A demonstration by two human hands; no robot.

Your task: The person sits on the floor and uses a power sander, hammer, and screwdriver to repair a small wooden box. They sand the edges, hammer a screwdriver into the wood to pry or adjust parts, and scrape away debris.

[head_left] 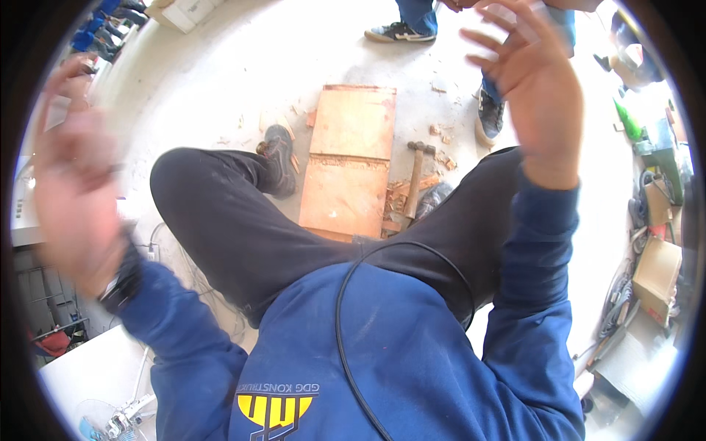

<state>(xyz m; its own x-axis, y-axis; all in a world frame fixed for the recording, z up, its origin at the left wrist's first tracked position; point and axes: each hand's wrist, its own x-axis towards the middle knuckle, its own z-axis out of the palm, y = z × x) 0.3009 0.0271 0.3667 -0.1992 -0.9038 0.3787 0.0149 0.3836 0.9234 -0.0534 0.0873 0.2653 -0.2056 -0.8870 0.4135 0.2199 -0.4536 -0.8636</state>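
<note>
My left hand (pixel 81 184) is raised at the left, smeared by motion, so its fingers are unclear. My right hand (pixel 537 103) is raised at the upper right with its fingers spread and nothing in them. Below and between them, a wooden panel (pixel 351 123) and a second one (pixel 340 197) lie on the floor between my legs (pixel 220 198). A hammer (pixel 414 184) with a wooden handle rests just right of the panels, among wood scraps (pixel 397 192). A black cable (pixel 343 323) hangs over my blue sweatshirt (pixel 397 353).
Another person's legs and shoes (pixel 397 33) stand ahead; more people (pixel 103 33) are at the upper left. Cardboard, a green object (pixel 626 119) and coiled items line the right side (pixel 654 272). A white surface (pixel 88 378), white equipment and loose cords (pixel 198 279) are at the left.
</note>
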